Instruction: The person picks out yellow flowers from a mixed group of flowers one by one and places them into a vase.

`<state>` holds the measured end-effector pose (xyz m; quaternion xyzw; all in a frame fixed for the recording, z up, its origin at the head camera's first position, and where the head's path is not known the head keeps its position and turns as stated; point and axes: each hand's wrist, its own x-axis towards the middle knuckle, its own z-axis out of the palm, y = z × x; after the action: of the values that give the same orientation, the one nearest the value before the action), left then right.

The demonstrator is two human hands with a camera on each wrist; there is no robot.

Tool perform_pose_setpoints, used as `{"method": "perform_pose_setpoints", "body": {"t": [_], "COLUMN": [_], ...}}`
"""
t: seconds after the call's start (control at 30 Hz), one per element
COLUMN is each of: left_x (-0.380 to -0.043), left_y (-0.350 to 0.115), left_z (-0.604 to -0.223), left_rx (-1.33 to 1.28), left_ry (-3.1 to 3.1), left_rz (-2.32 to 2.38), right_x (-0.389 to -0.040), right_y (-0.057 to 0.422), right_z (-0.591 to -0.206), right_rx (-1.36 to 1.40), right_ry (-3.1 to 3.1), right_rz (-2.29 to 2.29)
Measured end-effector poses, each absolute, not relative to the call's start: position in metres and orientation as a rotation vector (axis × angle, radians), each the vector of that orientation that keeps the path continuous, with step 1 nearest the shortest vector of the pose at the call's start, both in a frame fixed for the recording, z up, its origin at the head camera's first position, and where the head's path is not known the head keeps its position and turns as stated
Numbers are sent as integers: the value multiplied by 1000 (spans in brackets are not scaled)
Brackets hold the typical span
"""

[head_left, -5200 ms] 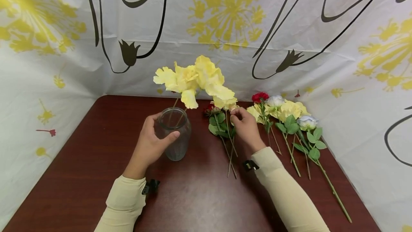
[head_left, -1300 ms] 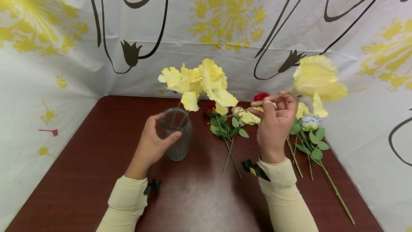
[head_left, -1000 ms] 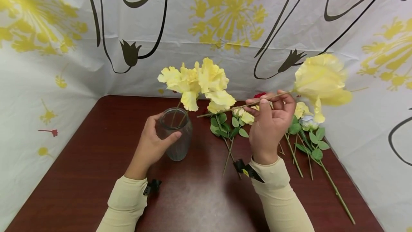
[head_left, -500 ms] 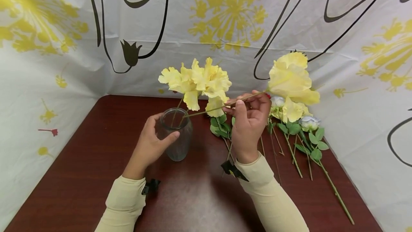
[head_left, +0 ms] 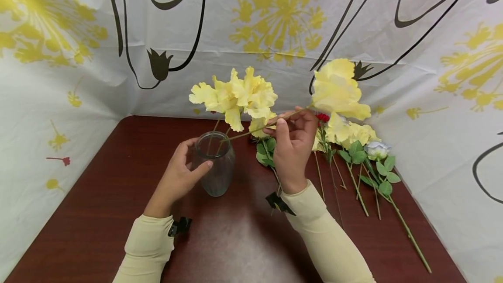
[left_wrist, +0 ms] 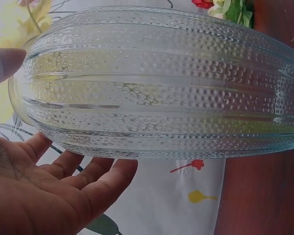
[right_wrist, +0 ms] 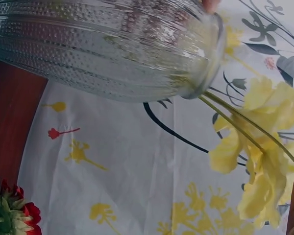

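Observation:
A clear glass vase (head_left: 217, 178) with a dotted, ribbed wall stands upright on the table. My left hand (head_left: 177, 180) holds it from the left near the neck; in the left wrist view the thumb is by the rim and the fingers lie along the vase's other side. Yellow irises (head_left: 235, 95) lean to the right out of its mouth. My right hand (head_left: 292, 154) pinches the thin stem of another yellow iris (head_left: 338, 91), its bloom up at the right. That stem slants down to the left, its lower end at the mouth of the vase.
On the right of the dark red table (head_left: 94, 195) lie white roses (head_left: 377, 150) with green leaves, more yellow blooms (head_left: 357, 134) and a red flower (head_left: 323, 118). Leafy stems (head_left: 265, 152) lie behind the right hand. A patterned white cloth (head_left: 283, 25) hangs around the table.
My right hand has lifted the yellow iris from the table, tilted it and brought it left until its stem end reached the vase's mouth. The left hand has stayed at the vase.

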<state>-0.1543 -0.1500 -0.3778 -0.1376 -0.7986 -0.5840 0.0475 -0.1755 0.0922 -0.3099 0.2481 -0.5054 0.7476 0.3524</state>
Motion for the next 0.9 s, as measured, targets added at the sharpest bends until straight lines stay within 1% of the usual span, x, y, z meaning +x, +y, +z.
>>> {"method": "perform_pose_setpoints", "body": {"t": [0.47, 0.73, 0.9], "left_x": [-155, -155, -156], "left_y": [-149, -148, -148], "left_z": [-379, -380, -380], "left_rx": [-419, -409, -412], "left_ry": [-2506, -2497, -2497], "left_rz": [-1662, -1660, -1660], "right_x": [-186, -190, -190], "right_y": [75, 63, 56], "right_z": [-330, -344, -351], "right_rx": [631, 706, 635], "right_ry": [-1522, -1649, -1791], "right_rz": [2000, 1967, 1919]}}
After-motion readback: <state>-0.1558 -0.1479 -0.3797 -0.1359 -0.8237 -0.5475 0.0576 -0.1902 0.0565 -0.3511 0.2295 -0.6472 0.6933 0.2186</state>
